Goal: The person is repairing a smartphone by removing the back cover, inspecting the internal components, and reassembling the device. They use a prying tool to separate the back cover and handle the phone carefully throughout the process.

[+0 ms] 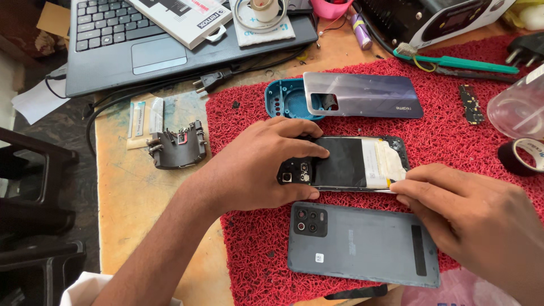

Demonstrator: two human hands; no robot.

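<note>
On the red mesh mat [453, 136] an opened phone [345, 163], its back off and its dark battery showing, is lying lengthwise at the mat's middle, and both hands are working on it. The left hand [266, 164] is pressing down over the phone's camera end, thumb on the near edge and fingers spread across the top, so it is pinning the phone rather than closing around it. The right hand [459, 209] is touching the phone's opposite, lower corner with pinched fingertips; whether anything is caught between them cannot be told. Just nearer the person than the phone, a grey back cover [362, 243] is lying flat on the mat with its camera cluster up. Just beyond the phone, a shiny silver back cover [368, 95] is resting partly over a blue speaker shell [286, 99]. Well beyond that, off the mat, a laptop [130, 51] is sitting open.
</note>
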